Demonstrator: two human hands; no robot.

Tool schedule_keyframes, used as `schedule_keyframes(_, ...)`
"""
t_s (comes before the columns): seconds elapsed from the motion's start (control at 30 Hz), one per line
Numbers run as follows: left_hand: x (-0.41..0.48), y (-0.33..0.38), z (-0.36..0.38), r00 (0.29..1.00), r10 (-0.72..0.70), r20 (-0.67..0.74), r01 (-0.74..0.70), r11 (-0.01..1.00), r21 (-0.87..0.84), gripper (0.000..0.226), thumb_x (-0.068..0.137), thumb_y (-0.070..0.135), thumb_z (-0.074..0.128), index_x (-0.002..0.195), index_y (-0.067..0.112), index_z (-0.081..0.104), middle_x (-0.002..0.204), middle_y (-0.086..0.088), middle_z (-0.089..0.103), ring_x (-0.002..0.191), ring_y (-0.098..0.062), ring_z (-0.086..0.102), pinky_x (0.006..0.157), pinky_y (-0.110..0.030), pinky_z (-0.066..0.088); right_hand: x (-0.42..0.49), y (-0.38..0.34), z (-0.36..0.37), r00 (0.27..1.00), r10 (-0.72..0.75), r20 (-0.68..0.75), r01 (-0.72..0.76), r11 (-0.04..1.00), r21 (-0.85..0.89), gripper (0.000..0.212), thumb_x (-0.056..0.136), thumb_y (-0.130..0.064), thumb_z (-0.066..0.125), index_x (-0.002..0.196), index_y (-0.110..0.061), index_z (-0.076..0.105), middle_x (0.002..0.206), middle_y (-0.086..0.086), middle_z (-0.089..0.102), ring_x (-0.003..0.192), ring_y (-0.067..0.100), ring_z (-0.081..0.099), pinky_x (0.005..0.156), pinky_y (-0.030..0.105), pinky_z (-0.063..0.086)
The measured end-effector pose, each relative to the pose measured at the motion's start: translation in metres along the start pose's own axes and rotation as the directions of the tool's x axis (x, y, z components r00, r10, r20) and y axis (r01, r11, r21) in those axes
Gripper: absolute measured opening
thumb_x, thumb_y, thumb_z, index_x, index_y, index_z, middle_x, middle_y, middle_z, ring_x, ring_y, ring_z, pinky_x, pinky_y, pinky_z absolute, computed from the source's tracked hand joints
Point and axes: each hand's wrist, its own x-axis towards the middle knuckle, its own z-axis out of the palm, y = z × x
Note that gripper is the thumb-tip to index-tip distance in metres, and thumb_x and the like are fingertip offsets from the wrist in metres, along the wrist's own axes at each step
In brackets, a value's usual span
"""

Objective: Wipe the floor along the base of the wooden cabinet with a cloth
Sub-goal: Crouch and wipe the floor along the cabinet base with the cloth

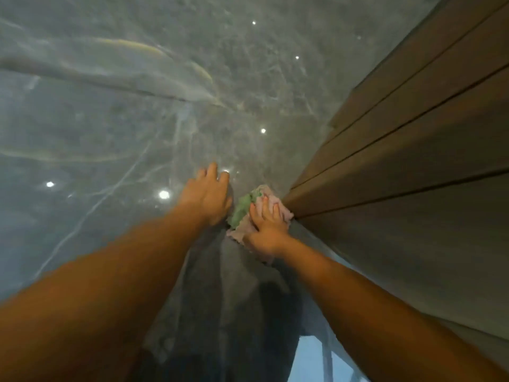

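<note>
cloth (pixel 256 213): soft, light, bunches easily | right hand (pixel 265 228): flat, fingers spread, pressing it beside cabinet (pixel 399 166) | left hand (pixel 208 195): open, empty, on floor (pixel 110 119) | hold: palm on middle

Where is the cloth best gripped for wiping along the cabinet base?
Press down from above on the cloth's pink middle, as the right hand does with fingers spread. It lies flat and crumpled against the wooden cabinet, so approach from the open floor side.
</note>
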Motion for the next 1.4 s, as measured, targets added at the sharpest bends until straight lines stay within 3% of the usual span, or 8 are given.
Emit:
schedule_keyframes(0.33,0.093,-0.004,0.024,0.998,-0.009,-0.056,0.005,0.997,-0.072,0.073,0.092,0.044,0.043,0.154,0.012,0.021,0.165,-0.021,0.005,0.150,-0.047,0.004,0.121,-0.058,0.009,0.025,-0.039,-0.017,0.955,0.286,-0.079,-0.247,0.915,0.318,0.075,0.096,-0.031,0.048,0.155,-0.027,0.002,0.163,0.009,-0.018,0.149,0.037,-0.016,0.119,0.055,0.000)
schedule_keyframes(0.57,0.088,-0.017,0.058,0.973,0.029,-0.229,-0.022,0.999,0.031,0.070,0.095,0.050,0.028,0.155,0.015,0.018,0.164,-0.019,0.015,0.151,-0.043,0.009,0.120,-0.056,0.011,0.037,-0.064,-0.014,0.868,0.485,-0.109,-0.334,0.732,0.594,0.065,0.098,-0.040,0.037,0.153,-0.037,0.002,0.162,0.002,-0.024,0.148,0.030,-0.023,0.115,0.059,-0.012)
schedule_keyframes(0.77,0.087,-0.021,0.057,0.960,0.015,-0.280,-0.013,1.000,0.011,0.068,0.094,0.046,0.028,0.153,0.014,0.023,0.164,-0.019,0.016,0.151,-0.043,0.009,0.117,-0.058,0.014,0.054,-0.068,0.003,0.774,0.543,-0.325,-0.343,0.792,0.506,0.066,0.098,-0.045,0.027,0.152,-0.033,-0.009,0.161,0.005,-0.026,0.143,0.026,-0.034,0.113,0.053,-0.023)
schedule_keyframes(0.87,0.090,-0.021,0.057,0.965,0.005,-0.263,0.001,1.000,0.022,0.063,0.097,0.044,0.023,0.154,0.017,0.022,0.165,-0.017,0.014,0.152,-0.040,0.006,0.118,-0.056,0.013,0.080,-0.075,-0.021,0.708,0.665,-0.237,-0.364,0.631,0.685,0.079,0.085,-0.064,0.009,0.152,-0.029,-0.012,0.154,0.003,-0.038,0.139,0.027,-0.041,0.109,0.057,-0.025)
schedule_keyframes(0.97,0.093,-0.020,0.062,0.968,-0.013,-0.251,0.023,0.999,0.037,0.067,0.095,0.048,0.026,0.155,0.019,0.018,0.166,-0.014,0.009,0.152,-0.038,0.001,0.119,-0.049,0.001,0.112,-0.079,-0.051,0.609,0.771,-0.189,-0.420,0.515,0.747,0.086,0.087,-0.062,0.028,0.153,-0.022,-0.010,0.158,0.013,-0.031,0.143,0.034,-0.033,0.111,0.064,-0.016)
schedule_keyframes(1.07,0.092,-0.022,0.062,0.962,-0.010,-0.274,0.024,0.999,0.048,0.067,0.093,0.046,0.030,0.154,0.019,0.019,0.165,-0.016,0.011,0.152,-0.040,0.003,0.118,-0.046,-0.001,0.148,-0.039,-0.102,0.557,0.771,-0.308,-0.384,0.568,0.728,0.067,0.096,-0.042,0.035,0.154,-0.020,0.009,0.164,0.012,-0.012,0.150,0.034,-0.014,0.117,0.061,-0.005)
schedule_keyframes(1.2,0.088,-0.017,0.057,0.957,-0.024,-0.290,0.036,0.999,0.037,0.063,0.095,0.043,0.029,0.152,0.018,0.025,0.165,-0.016,0.014,0.151,-0.040,0.007,0.119,-0.052,0.008,0.177,0.031,-0.160,0.647,0.683,-0.339,-0.350,0.661,0.664,0.060,0.098,-0.043,0.032,0.154,-0.031,0.014,0.166,0.005,-0.007,0.151,0.030,-0.012,0.119,0.056,-0.007)
schedule_keyframes(1.4,0.086,-0.013,0.048,0.964,-0.039,-0.262,0.032,0.999,-0.030,0.061,0.095,0.038,0.032,0.152,0.017,0.028,0.164,-0.017,0.017,0.152,-0.041,0.010,0.120,-0.053,0.009,0.108,-0.037,-0.037,0.569,0.576,-0.586,-0.374,0.817,0.440,0.059,0.102,-0.045,0.025,0.155,-0.024,0.011,0.165,0.010,0.005,0.153,0.029,-0.001,0.122,0.053,0.012)
